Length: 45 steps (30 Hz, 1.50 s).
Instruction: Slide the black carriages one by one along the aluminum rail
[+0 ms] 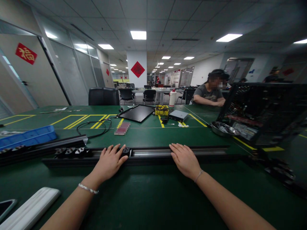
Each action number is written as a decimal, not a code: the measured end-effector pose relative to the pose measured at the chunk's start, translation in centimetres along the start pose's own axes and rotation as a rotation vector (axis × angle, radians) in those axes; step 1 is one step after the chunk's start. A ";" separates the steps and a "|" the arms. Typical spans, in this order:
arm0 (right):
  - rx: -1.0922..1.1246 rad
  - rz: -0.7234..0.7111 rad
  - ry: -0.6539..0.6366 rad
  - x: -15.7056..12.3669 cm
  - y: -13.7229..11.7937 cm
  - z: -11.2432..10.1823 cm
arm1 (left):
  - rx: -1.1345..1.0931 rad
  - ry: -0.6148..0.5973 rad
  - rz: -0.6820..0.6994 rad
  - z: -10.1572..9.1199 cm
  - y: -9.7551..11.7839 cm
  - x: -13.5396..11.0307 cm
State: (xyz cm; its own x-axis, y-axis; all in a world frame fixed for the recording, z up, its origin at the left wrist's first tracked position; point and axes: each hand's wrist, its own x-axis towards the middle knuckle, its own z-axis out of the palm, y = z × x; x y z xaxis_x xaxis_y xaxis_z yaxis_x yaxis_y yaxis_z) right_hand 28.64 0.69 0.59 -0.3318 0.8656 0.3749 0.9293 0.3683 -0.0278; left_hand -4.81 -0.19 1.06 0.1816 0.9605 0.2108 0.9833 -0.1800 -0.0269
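Note:
A long black rail (203, 157) with a shiny metal strip (151, 153) along its inside lies crosswise on the green table. My left hand (108, 163) rests over its left part, fingers spread, beside a small black block (126, 151) seated in the channel. Part of that block is hidden by the fingers. Further left, several black socket-like blocks (70, 152) sit in a row on the rail. Stretched flat, my right hand (185, 159) touches the rail right of its middle and grips nothing.
Left are a blue tray (28, 137) and another black rail (57, 142). Ahead lie a black cable (105, 130), a flat black panel (137, 113) and a grey box (178, 115). Right stand a metal bowl (222, 130) and an open computer case (254, 111); a person (208, 92) sits behind.

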 end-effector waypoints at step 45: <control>-0.026 -0.011 0.017 0.0 0.2 0.4 | 0.094 0.026 0.035 0.1 2.6 -0.5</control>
State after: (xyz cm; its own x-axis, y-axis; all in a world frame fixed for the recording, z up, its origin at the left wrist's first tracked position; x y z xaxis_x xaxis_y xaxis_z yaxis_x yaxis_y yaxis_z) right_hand 28.79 0.89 0.21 -0.3391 0.8557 0.3909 0.9297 0.3684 0.0000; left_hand -2.29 -1.08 0.78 0.2169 0.9480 0.2330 0.9733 -0.1917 -0.1261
